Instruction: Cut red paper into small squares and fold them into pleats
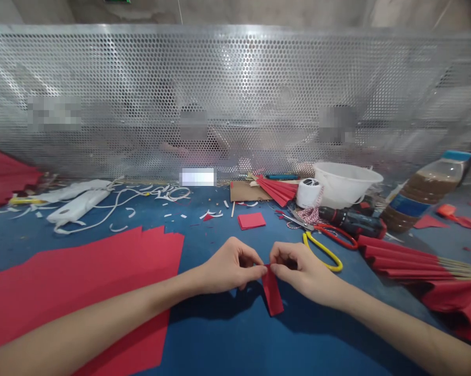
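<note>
A narrow folded strip of red paper (272, 292) lies over the blue table top (219, 334), its upper end pinched from both sides. My left hand (227, 266) is closed on that end from the left, thumb and fingers pressed together. From the right, my right hand (301, 269) pinches the same end. The two hands almost touch above the strip.
Large red paper sheets (86, 282) lie at left; a small red square (251, 220) beyond the hands. Scissors (321, 241), a drill (353, 220), string spool (309, 192), white bowl (347, 183), bottle (427, 190) and folded red fans (411, 261) crowd the right. A perforated metal screen (235, 99) stands behind.
</note>
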The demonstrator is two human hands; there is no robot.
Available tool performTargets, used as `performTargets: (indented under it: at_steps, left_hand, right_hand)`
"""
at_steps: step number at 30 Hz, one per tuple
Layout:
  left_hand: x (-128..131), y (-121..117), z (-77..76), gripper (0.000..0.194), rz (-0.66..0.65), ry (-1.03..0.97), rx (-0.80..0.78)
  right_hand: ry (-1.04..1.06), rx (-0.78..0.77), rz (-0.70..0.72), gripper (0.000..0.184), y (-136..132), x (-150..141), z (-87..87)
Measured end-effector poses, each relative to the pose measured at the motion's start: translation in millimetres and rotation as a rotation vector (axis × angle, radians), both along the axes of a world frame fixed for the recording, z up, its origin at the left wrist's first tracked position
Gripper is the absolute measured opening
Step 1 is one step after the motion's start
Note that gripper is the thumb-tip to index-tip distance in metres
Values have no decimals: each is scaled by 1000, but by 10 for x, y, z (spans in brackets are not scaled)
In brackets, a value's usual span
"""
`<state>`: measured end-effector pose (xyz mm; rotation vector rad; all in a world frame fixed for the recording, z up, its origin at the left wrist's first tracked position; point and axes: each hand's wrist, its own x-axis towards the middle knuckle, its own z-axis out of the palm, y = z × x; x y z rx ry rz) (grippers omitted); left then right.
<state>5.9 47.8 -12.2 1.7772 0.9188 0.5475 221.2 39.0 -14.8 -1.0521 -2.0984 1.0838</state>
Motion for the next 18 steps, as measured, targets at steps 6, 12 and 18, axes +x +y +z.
performTargets:
  at_steps: [6,12,18]
  left_hand:
    - [3,16,-13,25,60,-13,22]
    - [10,25,-19,25,186,-84,58]
    - [13,42,-23,31,108,-62,30]
  right_hand:
    - [43,-66,1,13,18,-2,-17]
    - [27,-107,27,23,15,4,-14]
    - [121,-132,-42,32,80,9,-61]
